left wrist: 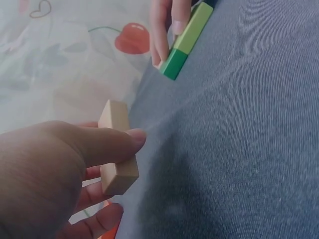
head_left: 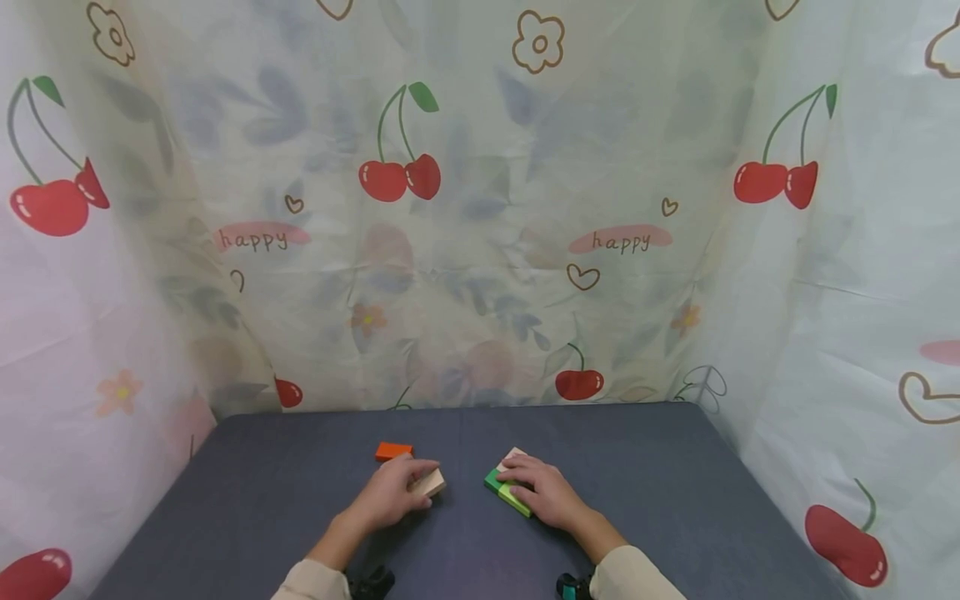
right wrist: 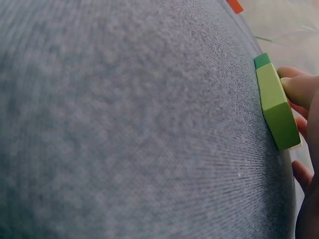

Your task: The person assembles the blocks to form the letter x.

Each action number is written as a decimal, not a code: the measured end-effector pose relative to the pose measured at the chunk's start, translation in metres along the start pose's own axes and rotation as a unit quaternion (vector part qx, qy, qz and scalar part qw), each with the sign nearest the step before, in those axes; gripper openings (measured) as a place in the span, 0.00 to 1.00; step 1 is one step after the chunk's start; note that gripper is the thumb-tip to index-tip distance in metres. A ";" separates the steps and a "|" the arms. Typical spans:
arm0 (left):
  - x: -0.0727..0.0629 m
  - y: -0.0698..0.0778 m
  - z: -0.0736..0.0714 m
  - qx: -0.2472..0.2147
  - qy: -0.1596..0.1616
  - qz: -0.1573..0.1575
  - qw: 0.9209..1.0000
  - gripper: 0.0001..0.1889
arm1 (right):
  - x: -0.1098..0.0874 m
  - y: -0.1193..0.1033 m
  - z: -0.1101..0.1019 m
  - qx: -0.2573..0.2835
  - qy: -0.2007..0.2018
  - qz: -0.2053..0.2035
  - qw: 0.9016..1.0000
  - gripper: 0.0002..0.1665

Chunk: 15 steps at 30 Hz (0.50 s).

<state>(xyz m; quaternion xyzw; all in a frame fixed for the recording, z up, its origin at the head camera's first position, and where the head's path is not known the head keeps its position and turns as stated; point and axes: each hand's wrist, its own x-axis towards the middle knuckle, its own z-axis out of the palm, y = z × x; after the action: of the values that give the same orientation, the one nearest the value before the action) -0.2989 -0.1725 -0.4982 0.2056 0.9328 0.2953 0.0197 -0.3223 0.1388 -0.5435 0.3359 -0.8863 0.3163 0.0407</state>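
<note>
My left hand (head_left: 390, 493) pinches a plain wooden block (left wrist: 120, 178) between thumb and fingers, left of the table's middle. Just behind that hand lies an orange block (head_left: 393, 451), partly covered by the fingers in the left wrist view. My right hand (head_left: 553, 495) grips a light green block (right wrist: 275, 94), its thumb on the near side and its fingers reaching over. A dark green block (left wrist: 173, 63) meets the light green one end to end. Beside them at the back, a pale pinkish block (head_left: 515, 453) shows under the right fingertips.
The dark grey cloth-covered table (head_left: 300, 467) reaches back to a printed curtain (head_left: 465, 325) with cherries and flowers. Curtain also hangs on the left and right sides. Dark wrist devices (head_left: 372, 582) sit at both cuffs.
</note>
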 end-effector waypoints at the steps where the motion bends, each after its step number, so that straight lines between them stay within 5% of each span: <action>1: 0.000 0.001 0.000 -0.001 0.003 0.001 1.000 0.29 | 0.000 0.000 0.000 0.001 0.000 0.001 1.000 0.17; 15: -0.002 0.017 0.001 -0.046 0.045 0.004 0.998 0.29 | 0.000 0.001 0.001 0.009 -0.003 0.007 1.000 0.17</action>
<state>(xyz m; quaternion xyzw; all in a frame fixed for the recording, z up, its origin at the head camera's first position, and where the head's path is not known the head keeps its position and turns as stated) -0.2905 -0.1594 -0.4898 0.1950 0.9173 0.3468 -0.0147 -0.3229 0.1390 -0.5447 0.3308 -0.8859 0.3236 0.0329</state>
